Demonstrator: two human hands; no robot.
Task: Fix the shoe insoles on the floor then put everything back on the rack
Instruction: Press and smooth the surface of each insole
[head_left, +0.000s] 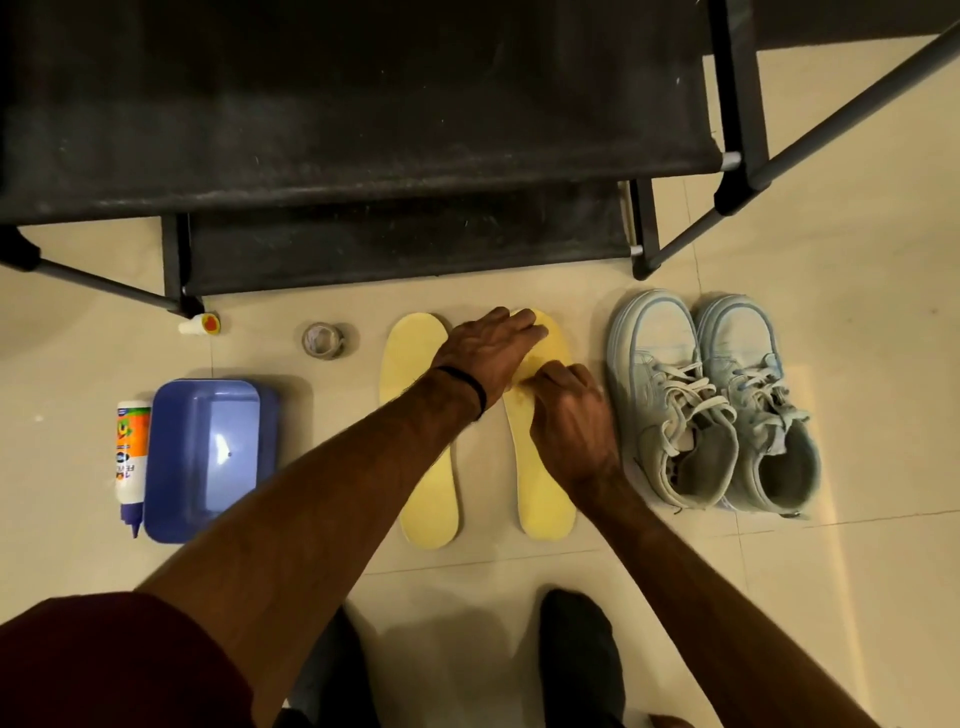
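Two yellow insoles lie side by side on the floor (831, 597) at the centre, and both hands are on the right insole (545, 499): the left hand (483, 353) lies flat over its toe at 12 o'clock with fingers straight and together, while the right hand (571, 421) rests on its middle with fingers curled, though what they pinch cannot be told. The left insole (415, 364) sits at 9 o'clock of them, the shoes (711, 400) at 3 o'clock, and the rack (363, 156) at 12 o'clock. Further toward 9 o'clock are a tape roll (323, 340), a blue tray (208, 457) and a glue bottle (131, 462).

Two yellow insoles flat on floor tile, left insole (418, 431) beside right insole (543, 467), pale blue sneakers (711, 405) just right, black rack (363, 130) behind.
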